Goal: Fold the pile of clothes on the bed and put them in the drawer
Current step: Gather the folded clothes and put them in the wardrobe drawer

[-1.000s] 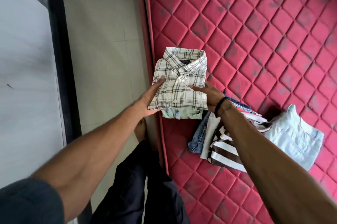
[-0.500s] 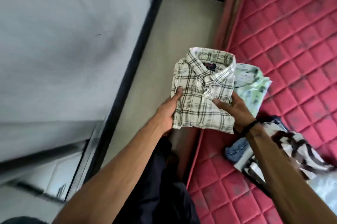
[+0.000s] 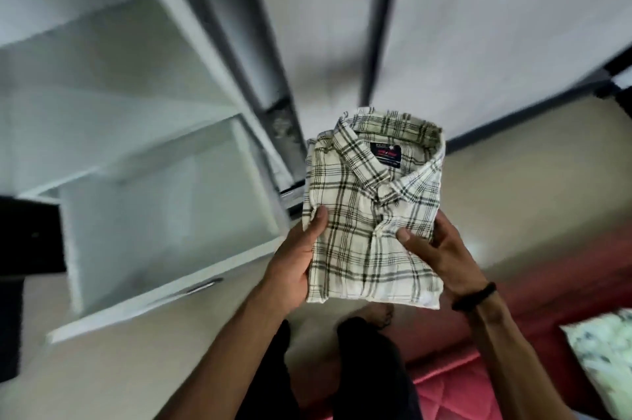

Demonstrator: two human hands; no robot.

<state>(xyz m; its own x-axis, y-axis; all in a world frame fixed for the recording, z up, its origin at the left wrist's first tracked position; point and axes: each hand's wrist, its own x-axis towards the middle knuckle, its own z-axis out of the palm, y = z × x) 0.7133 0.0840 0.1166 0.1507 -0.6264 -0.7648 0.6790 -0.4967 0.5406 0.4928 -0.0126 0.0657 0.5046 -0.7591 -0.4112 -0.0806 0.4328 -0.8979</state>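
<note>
We held the folded plaid shirt [image 3: 372, 214] in the air between our two hands, collar turned away from us and the dark label showing inside the neck. Our left hand [image 3: 294, 262] gripped the shirt's left edge, thumb pressed on top of the cloth and the fingers hidden beneath it. Our right hand [image 3: 434, 248] gripped the right side the same way, thumb lying across the front near the button placket, the other fingers curled round the edge and partly out of sight under the fabric. A dark band [image 3: 473, 296] sat on that right wrist. The shirt lay flat and roughly level across both palms, its lower hem nearest our body.

The shirt hung above the pale floor [image 3: 513, 163], touching nothing but our hands. To its left, and lower, stood the open drawer [image 3: 164, 214] of a white cabinet, pulled out with its handle [image 3: 201, 288] on the front facing us; the shirt was near the drawer's right corner but not over it. The view there was blurred, so we could not tell what lay inside.

At the right edge we saw the red mattress [image 3: 455, 385], and on it a corner of a pale green printed garment [image 3: 605, 351], well apart from the shirt. Below the shirt our dark trousers [image 3: 369, 368] and a bare foot [image 3: 381, 313] showed.
</note>
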